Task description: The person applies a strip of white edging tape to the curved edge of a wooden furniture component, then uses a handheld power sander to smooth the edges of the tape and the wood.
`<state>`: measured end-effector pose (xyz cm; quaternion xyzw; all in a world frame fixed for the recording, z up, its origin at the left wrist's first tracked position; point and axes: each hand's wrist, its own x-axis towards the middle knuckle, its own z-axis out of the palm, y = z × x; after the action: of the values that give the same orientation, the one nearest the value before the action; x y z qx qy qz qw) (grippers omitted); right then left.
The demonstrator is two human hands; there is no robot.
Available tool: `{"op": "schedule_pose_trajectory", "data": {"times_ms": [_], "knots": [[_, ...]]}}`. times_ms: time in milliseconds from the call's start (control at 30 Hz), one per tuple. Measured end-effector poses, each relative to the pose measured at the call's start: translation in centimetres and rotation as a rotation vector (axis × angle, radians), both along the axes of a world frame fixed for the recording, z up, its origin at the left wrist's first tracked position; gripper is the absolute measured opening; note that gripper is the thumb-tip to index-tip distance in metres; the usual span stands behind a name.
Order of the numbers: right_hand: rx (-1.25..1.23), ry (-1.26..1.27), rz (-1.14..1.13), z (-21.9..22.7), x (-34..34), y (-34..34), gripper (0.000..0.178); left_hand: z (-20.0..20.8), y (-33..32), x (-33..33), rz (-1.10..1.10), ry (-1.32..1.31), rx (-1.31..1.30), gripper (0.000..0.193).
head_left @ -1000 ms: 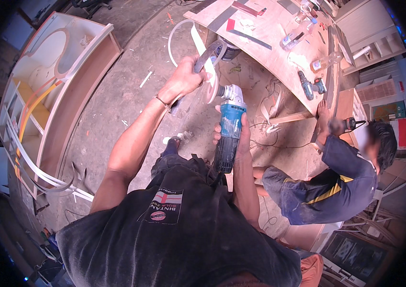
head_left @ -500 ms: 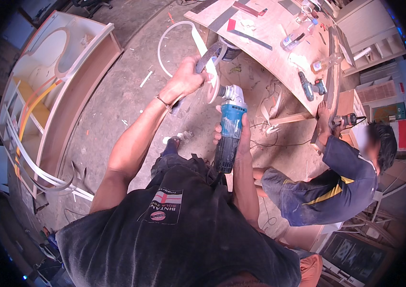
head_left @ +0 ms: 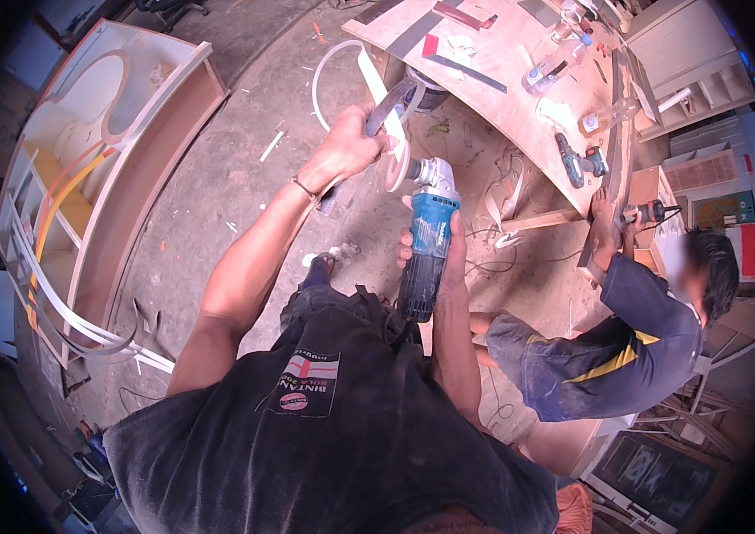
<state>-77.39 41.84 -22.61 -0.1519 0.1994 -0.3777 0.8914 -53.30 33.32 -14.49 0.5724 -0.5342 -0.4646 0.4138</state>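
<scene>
My right hand point(head_left: 454, 252) is wrapped round the body of a blue-and-black angle grinder point(head_left: 428, 233), its head pointing away from me. A pale round disc point(head_left: 398, 165) on the grinder's head is edge-on, close to the fingers of my left hand point(head_left: 347, 142). That hand is closed round a grey strip point(head_left: 385, 110), whose other end shows below my wrist. A long white strip point(head_left: 369, 73) runs up from beside the same fingers and curls into a loop; whether they grip it too, I cannot tell. Contact between disc and strip is also unclear.
A wooden worktop point(head_left: 493, 116) at far right carries a cordless drill point(head_left: 571, 160), bottles and strips. At right another person point(head_left: 609, 347) crouches with a power tool point(head_left: 644, 214). A curved cabinet point(head_left: 142, 169) stands left. Cables and scraps lie on the floor.
The white strip's loop has swung slightly right and narrowed. The other person's power tool has shifted slightly. My hands and the grinder have stayed nearly in place.
</scene>
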Motion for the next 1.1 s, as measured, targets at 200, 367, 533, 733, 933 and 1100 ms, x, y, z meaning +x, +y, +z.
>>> {"op": "schedule_pose_trajectory", "data": {"times_ms": [200,367,533,733,933,1100], "knots": [[0.011,-0.016,0.000,-0.12,0.01,-0.09,0.092,-0.47,-0.19,0.02,-0.004,0.029,-0.019,0.030],[0.011,-0.040,0.015,-0.17,0.15,-0.19,0.092,-0.60,-0.17,0.20,-0.018,0.049,-0.016,0.030],[-0.006,-0.025,0.004,-0.11,0.02,-0.18,0.093,-0.99,-0.38,-0.02,-0.022,0.060,-0.011,0.030],[-0.013,-0.037,0.011,-0.42,0.06,-0.26,0.094,-0.88,-0.22,-0.17,-0.012,0.066,-0.011,0.026],[-0.019,-0.043,0.009,-0.39,-0.09,-0.31,0.094,-0.82,-0.23,-0.18,-0.020,0.055,-0.017,0.027],[0.032,-0.017,-0.010,0.17,0.35,-0.18,0.090,-0.54,-0.06,-0.08,-0.010,0.038,-0.002,0.033]]}}
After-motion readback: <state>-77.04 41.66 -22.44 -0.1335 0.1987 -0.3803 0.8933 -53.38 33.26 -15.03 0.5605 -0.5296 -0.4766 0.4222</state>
